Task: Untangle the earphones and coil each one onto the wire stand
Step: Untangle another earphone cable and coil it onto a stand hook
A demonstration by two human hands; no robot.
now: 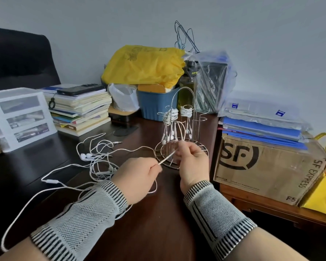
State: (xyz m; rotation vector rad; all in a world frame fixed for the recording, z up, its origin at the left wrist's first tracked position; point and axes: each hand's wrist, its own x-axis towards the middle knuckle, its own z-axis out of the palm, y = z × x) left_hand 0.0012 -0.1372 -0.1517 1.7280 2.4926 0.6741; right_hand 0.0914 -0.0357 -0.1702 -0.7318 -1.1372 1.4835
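A metal wire stand (183, 147) stands on the dark desk, with two white earphones coiled on its upper arms (186, 111) and earbuds dangling below. A tangle of white earphone cables (100, 159) lies to the left on the desk. My left hand (137, 176) and my right hand (193, 161) each pinch one white cable (167, 159), stretched taut between them just in front of the stand's base. The rest of that cable loops off under my left wrist and over the desk's near edge.
A stack of books (79, 110) with a phone on top and a white drawer unit (21, 115) stand at the left. A blue bin (154, 104), yellow bag (143, 65) and bottle sit behind the stand. A cardboard box (267, 166) flanks it on the right.
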